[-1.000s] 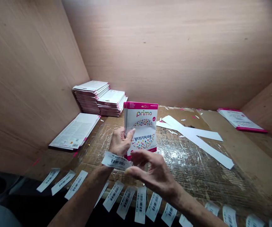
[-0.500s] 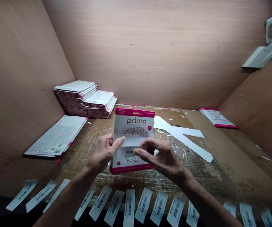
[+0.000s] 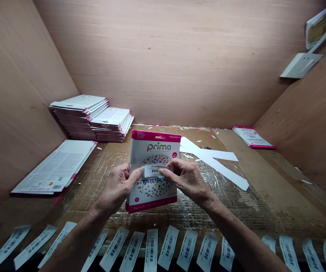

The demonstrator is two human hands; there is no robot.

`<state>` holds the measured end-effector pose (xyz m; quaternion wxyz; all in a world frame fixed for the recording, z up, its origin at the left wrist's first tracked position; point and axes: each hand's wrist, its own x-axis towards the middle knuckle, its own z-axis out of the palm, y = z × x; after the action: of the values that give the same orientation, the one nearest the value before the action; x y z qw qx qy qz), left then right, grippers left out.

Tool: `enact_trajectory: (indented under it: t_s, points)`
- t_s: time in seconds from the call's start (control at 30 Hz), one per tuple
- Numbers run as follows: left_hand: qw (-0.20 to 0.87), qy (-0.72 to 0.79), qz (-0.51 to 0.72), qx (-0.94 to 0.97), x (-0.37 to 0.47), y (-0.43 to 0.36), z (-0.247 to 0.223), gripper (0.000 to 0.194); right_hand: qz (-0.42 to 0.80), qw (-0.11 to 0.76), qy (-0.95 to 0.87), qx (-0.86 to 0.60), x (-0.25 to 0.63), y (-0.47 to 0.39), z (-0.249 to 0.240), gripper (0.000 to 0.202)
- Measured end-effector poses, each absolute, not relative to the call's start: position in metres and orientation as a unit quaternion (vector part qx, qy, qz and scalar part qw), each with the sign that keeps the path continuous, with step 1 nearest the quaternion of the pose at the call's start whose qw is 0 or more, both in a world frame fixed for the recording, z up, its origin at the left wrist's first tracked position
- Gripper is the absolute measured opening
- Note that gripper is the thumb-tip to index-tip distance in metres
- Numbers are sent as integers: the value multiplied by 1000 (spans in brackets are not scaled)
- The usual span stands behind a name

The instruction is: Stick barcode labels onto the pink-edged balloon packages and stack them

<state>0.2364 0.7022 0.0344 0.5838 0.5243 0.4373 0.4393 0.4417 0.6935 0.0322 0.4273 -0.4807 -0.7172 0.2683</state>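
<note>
A white and pink "prima" balloon packet (image 3: 153,151) with coloured dots stands tilted above the taped cardboard worktop (image 3: 236,211). My left hand (image 3: 117,187) grips its left edge, thumb on the front. My right hand (image 3: 187,179) pinches a white barcode label (image 3: 154,170) against the packet's front, just below the brand name.
Several barcode labels (image 3: 151,249) hang in a row along the near edge. Two stacks of packets (image 3: 91,117) stand at the back left, with flat packets (image 3: 55,168) in front of them. White backing strips (image 3: 214,160) lie mid-right, one packet (image 3: 252,138) at the back right. Wooden walls enclose three sides.
My right hand carried the barcode label up from the near edge onto the packet's front. The packet dropped slightly and tilted toward me; the view shifted right.
</note>
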Motion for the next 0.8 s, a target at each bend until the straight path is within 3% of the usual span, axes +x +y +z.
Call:
enact_trajectory:
  t_s: [0.27, 0.4, 0.5, 0.63, 0.8]
  points:
    - [506, 472, 451, 564, 240, 707, 24, 29, 29, 338, -694, -635, 424, 694, 23, 37]
    - [512, 455, 469, 558, 249, 710, 27, 34, 16, 420, -633, -650, 423, 697, 23, 40]
    - [532, 437, 473, 550, 255, 711, 32, 37, 140, 532, -568, -611, 430, 706, 25, 67]
    - [595, 427, 474, 488, 266, 711, 39, 42, 447, 533, -529, -487, 442, 717, 26, 51]
    - [647, 418, 498, 398, 290, 713, 45, 45, 407, 565, -510, -506, 455, 712, 23, 52]
